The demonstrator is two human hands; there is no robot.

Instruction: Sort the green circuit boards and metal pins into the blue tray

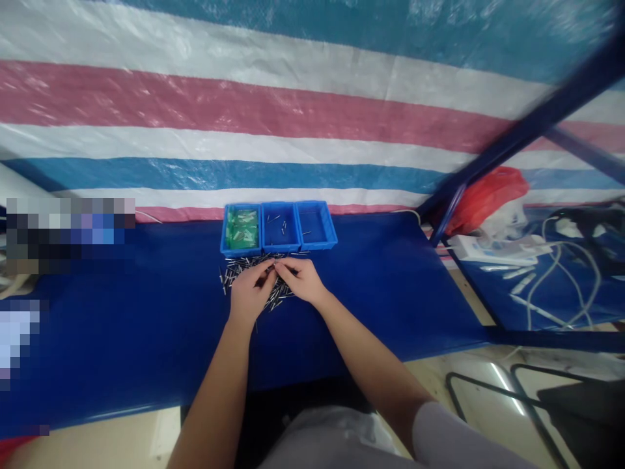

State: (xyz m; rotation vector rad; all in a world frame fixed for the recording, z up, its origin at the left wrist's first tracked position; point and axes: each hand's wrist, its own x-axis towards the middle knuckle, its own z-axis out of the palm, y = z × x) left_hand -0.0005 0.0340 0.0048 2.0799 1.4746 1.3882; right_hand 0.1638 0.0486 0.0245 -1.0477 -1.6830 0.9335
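A pile of thin dark-and-silver metal rods point(278, 298) lies on the blue table, spread under and around both hands. Over the pile, my left hand point(248, 290) has its thumb and fingers closed in a pinch. The fingers of my right hand point(303, 280) are pinched too, and the two sets of fingertips meet. Whatever is between them is too small to make out. Just beyond the pile stand three joined blue bins: the left bin point(223, 236) holds green packets, the middle bin point(280, 246) a few loose rods, and the right bin point(317, 225) one thin rod near its left side.
Striped plastic sheeting point(293, 117) hangs behind the blue table point(390, 286). At the right, a dark blue metal frame point(493, 153) rises beside a red bag point(488, 195) and white cables point(561, 254). A folding chair point(512, 391) is at the lower right. Blurred items are at the left.
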